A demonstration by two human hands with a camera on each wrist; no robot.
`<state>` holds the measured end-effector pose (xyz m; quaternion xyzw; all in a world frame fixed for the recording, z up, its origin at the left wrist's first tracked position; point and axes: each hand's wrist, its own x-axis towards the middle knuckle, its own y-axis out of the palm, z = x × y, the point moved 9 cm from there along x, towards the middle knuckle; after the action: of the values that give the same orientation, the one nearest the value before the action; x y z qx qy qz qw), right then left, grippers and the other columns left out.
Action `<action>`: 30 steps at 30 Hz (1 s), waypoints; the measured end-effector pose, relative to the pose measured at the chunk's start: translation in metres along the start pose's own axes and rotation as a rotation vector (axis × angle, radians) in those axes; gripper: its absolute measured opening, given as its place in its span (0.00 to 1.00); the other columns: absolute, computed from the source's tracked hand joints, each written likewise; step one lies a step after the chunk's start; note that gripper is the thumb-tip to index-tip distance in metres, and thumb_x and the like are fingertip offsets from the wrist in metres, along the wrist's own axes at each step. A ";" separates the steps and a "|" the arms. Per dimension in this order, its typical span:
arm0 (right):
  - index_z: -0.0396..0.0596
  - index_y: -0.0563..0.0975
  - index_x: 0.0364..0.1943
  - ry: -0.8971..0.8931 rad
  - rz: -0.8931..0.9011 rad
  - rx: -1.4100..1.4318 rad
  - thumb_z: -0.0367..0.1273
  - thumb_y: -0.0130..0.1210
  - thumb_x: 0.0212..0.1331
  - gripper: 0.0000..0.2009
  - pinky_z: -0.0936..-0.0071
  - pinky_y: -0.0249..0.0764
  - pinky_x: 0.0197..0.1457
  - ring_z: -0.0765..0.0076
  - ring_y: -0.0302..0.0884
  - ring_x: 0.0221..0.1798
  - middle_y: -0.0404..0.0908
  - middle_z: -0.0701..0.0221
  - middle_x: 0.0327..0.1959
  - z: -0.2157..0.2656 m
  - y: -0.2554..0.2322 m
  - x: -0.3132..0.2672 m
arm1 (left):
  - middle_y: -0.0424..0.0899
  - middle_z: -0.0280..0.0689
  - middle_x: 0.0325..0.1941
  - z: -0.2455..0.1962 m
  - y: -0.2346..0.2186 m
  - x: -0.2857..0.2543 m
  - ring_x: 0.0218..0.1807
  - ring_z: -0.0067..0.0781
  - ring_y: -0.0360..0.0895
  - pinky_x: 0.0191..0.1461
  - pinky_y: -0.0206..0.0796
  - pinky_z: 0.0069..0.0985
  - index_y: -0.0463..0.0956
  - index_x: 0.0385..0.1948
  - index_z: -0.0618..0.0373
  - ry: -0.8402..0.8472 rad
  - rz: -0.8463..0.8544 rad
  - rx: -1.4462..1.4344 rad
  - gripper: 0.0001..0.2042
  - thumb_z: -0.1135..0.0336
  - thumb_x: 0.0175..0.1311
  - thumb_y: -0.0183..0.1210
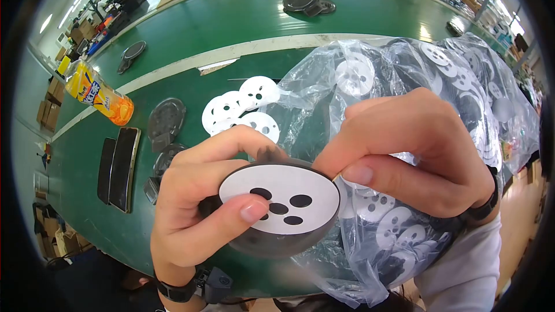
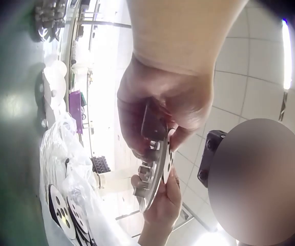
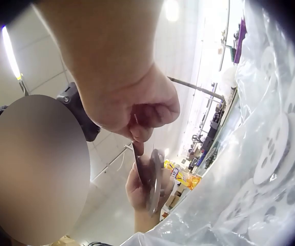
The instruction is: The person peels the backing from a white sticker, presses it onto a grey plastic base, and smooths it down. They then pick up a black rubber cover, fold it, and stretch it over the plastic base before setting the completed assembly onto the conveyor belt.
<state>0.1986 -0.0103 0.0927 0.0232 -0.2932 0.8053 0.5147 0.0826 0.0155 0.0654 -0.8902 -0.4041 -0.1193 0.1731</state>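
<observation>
My left hand [image 1: 202, 196] grips a dark round housing [image 1: 272, 247], its thumb lying across a white disc with black holes [image 1: 312, 188] that covers the housing's face. At the disc's far right edge my right hand [image 1: 410, 156] pinches the rim between thumb and forefinger. Seen edge-on in the left wrist view, the housing [image 2: 150, 189] has small metallic bumps on its back, with the disc [image 2: 168, 166] close against its front. In the right wrist view the disc [image 3: 141, 166] stands at a slight angle to the housing [image 3: 156, 182], under the right fingertips.
A clear plastic bag [image 1: 306, 81] full of white discs spreads under the right hand. Loose discs [image 1: 231, 110] lie beside it on the green table [image 1: 191, 81]. To the left are dark round parts [image 1: 166, 121], a phone [image 1: 124, 167] and an orange drink bottle [image 1: 98, 92].
</observation>
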 end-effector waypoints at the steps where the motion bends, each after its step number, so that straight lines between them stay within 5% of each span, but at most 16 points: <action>1: 0.36 0.78 0.27 -0.004 0.001 -0.019 0.24 0.50 0.46 0.07 0.74 0.64 0.26 0.63 0.70 0.22 0.78 0.62 0.22 0.000 0.000 0.000 | 0.73 0.50 0.33 0.001 0.000 0.000 0.30 0.29 0.69 0.33 0.58 0.19 0.73 0.22 0.73 -0.010 -0.005 0.003 0.19 0.57 0.50 0.54; 15: 0.39 0.77 0.28 -0.184 -0.160 -0.439 0.24 0.53 0.40 0.07 0.74 0.59 0.19 0.66 0.63 0.15 0.71 0.67 0.15 0.015 -0.004 -0.004 | 0.74 0.44 0.35 0.000 -0.001 -0.001 0.35 0.27 0.71 0.37 0.60 0.17 0.71 0.27 0.74 0.061 -0.087 0.168 0.18 0.59 0.54 0.53; 17: 0.38 0.76 0.30 -0.215 -0.200 -0.404 0.23 0.55 0.41 0.09 0.76 0.59 0.19 0.68 0.64 0.15 0.71 0.68 0.15 0.020 -0.005 -0.003 | 0.73 0.46 0.34 -0.005 -0.002 0.000 0.34 0.34 0.73 0.38 0.63 0.21 0.73 0.27 0.71 0.051 -0.113 0.117 0.07 0.76 0.48 0.55; 18: 0.38 0.74 0.31 -0.213 -0.251 -0.432 0.22 0.56 0.41 0.10 0.78 0.59 0.19 0.71 0.63 0.15 0.70 0.69 0.15 0.024 -0.006 -0.003 | 0.73 0.46 0.34 -0.005 -0.001 0.000 0.34 0.34 0.73 0.38 0.63 0.21 0.73 0.27 0.71 0.053 -0.113 0.118 0.07 0.76 0.48 0.55; 23: 0.41 0.68 0.30 -0.274 -0.305 -0.488 0.19 0.60 0.40 0.13 0.83 0.56 0.19 0.78 0.59 0.15 0.66 0.74 0.13 0.029 -0.008 -0.005 | 0.73 0.48 0.36 -0.015 0.002 -0.005 0.32 0.33 0.74 0.35 0.64 0.20 0.73 0.28 0.70 0.291 -0.211 0.337 0.06 0.77 0.49 0.55; 30: 0.42 0.69 0.24 -0.419 -0.312 -0.666 0.18 0.60 0.38 0.11 0.82 0.52 0.16 0.79 0.55 0.13 0.62 0.77 0.10 0.036 -0.003 -0.008 | 0.71 0.48 0.42 -0.009 0.015 -0.012 0.25 0.30 0.76 0.28 0.65 0.17 0.73 0.27 0.70 0.279 -0.292 0.377 0.04 0.78 0.50 0.55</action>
<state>0.1951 -0.0341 0.1209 0.0628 -0.6288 0.5567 0.5393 0.0862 -0.0056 0.0665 -0.7496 -0.5153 -0.1874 0.3706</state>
